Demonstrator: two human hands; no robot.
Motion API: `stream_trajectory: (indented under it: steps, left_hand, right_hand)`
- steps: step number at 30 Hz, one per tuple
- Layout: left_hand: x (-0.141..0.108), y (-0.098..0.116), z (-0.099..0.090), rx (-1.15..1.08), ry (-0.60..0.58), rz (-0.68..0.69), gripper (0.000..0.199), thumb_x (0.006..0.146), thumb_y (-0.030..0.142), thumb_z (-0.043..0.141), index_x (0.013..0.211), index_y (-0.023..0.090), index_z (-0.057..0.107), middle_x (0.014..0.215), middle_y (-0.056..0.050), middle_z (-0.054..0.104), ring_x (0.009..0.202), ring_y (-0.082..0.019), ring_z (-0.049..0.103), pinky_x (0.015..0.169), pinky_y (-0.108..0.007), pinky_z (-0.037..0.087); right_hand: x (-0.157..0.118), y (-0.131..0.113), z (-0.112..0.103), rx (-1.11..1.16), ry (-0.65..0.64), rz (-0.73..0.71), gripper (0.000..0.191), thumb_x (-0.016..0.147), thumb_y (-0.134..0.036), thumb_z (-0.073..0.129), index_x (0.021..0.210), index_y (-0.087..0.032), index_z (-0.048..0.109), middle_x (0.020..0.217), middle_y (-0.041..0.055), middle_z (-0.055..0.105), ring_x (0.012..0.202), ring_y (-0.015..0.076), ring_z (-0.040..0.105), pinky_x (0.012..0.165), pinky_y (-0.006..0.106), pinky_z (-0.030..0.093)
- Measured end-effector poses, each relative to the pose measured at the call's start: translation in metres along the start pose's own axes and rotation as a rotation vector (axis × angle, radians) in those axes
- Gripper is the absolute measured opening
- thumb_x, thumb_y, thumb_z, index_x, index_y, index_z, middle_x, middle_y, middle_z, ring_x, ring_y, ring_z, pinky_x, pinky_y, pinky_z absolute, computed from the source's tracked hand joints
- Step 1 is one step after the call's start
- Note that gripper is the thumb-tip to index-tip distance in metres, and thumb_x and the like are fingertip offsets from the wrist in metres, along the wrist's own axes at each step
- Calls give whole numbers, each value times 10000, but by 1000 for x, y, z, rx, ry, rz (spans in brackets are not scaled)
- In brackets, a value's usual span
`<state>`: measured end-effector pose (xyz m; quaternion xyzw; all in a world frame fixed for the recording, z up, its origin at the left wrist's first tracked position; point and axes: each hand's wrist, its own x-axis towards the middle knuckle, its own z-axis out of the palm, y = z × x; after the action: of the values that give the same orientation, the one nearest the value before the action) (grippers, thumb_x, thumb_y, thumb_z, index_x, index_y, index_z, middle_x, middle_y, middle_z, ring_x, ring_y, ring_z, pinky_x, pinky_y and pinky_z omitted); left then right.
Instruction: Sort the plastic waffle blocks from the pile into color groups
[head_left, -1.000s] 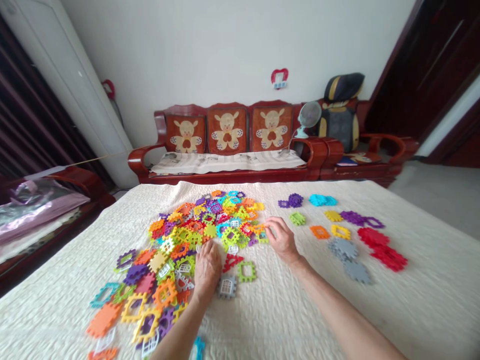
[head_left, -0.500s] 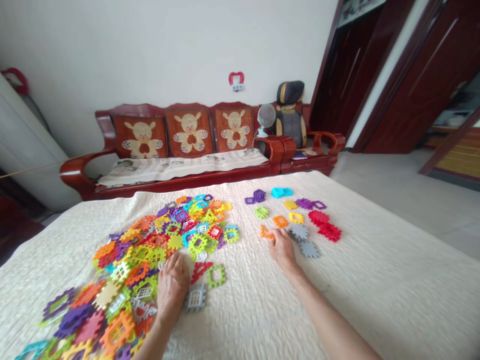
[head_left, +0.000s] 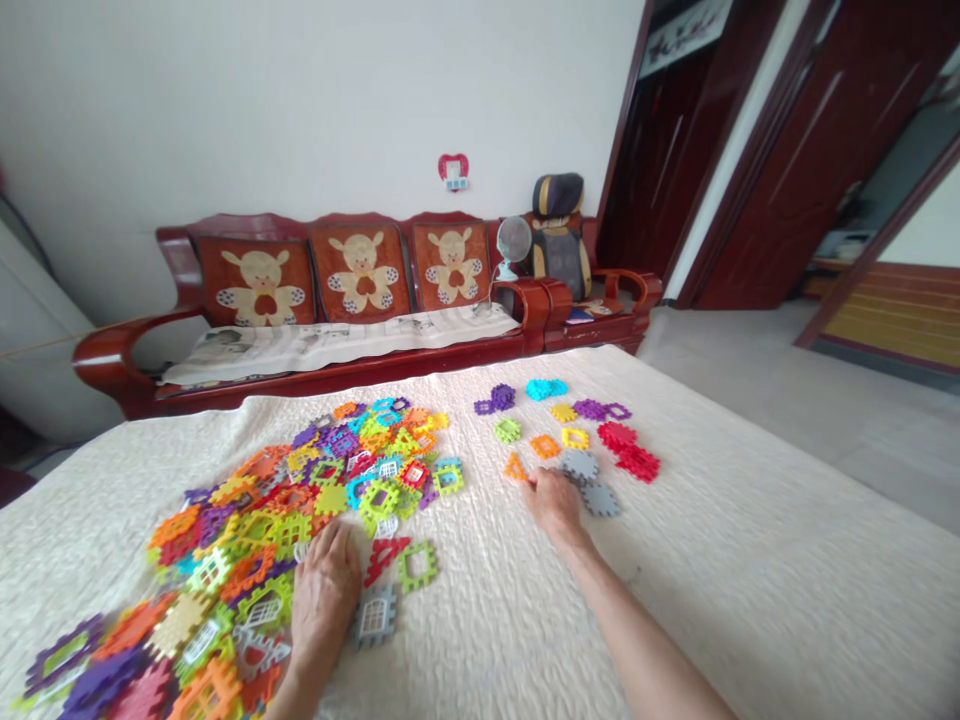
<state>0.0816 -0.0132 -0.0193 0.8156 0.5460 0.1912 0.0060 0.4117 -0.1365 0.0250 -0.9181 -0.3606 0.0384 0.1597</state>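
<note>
Cream quilt (head_left: 480,640): orange triangle (head_left: 514,467) has crossed, right hand (head_left: 553,502) pinching its corner; left hand (head_left: 327,578)'s grip unclear.

We can read no text, label, brand, number or sign anywhere in the view; any small print on the things we see is too blurred to tell.

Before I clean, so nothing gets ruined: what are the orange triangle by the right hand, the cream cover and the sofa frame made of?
Orange triangle: probably plastic, matte, evenly coloured.
Cream cover: quilted fabric, puckered surface; fibre unclear.
Sofa frame: likely varnished wood, glossy highlights on red-brown arms.
</note>
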Motion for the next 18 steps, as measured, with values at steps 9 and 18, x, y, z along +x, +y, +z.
stream_trajectory:
  steps: [9,18]
  left_hand:
    - [-1,-1,-1,-13,8,11,398,1003,262,294,1204,191,630,1331,-98,642,1239,-228,576,1045,-387,447]
    - [0,-4,1,-17,-14,6,362,987,261,349,1213,208,627,1364,-91,623,1247,-236,560,1047,-399,439]
  right_hand:
    - [5,0,-1,85,74,133,308,966,-326,480,1019,-165,736,956,110,789,924,210,735,765,244,488]
    - [16,-1,-1,105,125,259,323,976,-332,474,1067,-124,704,935,152,780,896,235,743,721,269,503]
